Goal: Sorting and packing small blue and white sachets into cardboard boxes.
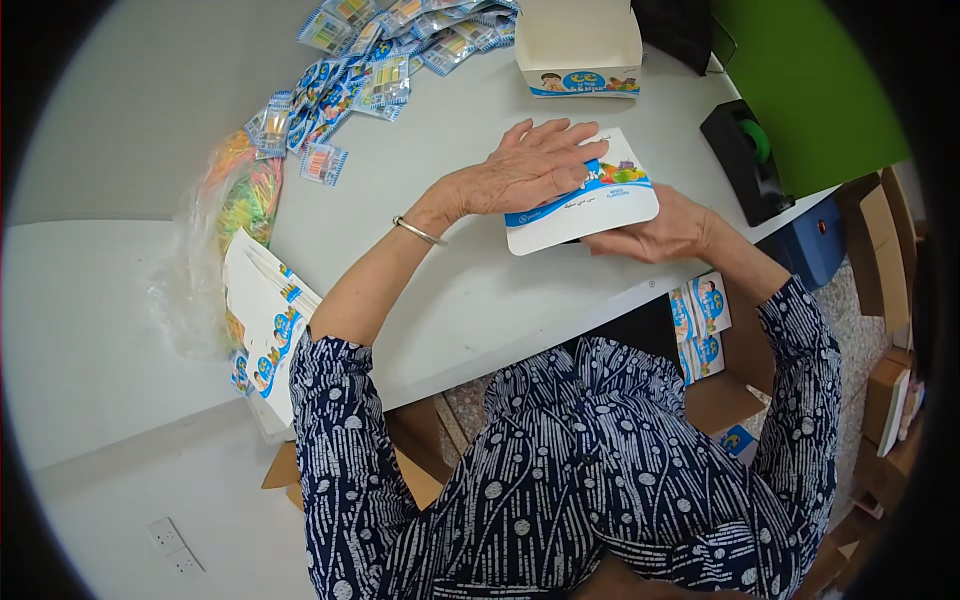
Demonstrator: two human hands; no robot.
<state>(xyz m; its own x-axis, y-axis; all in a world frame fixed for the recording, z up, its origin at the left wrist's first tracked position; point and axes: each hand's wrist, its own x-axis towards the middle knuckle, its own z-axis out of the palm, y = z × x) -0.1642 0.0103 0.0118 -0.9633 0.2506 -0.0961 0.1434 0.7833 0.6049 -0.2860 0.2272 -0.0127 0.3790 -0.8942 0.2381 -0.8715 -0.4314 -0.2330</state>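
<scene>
A white cardboard box (pixel 580 218) with a blue band and printed fruit is held above the table, tilted, between my two hands. My left hand (pixel 530 172) lies across its upper face, fingers stretched out and spread. From the right, my right hand (pixel 662 230) grips the box's side and underside; its fingertips are hidden beneath it. Farther back stands a similar box (pixel 580 78) with its lid raised. What either box contains cannot be made out.
Small printed sachets (pixel 385 80) are heaped at the back left. Beside them a clear bag (pixel 215 225) holds colourful strips. Flat cartons (pixel 265 310) lie at the left edge. A black tape dispenser (pixel 745 160) stands right. Below, an open brown carton (pixel 745 350) holds printed boxes.
</scene>
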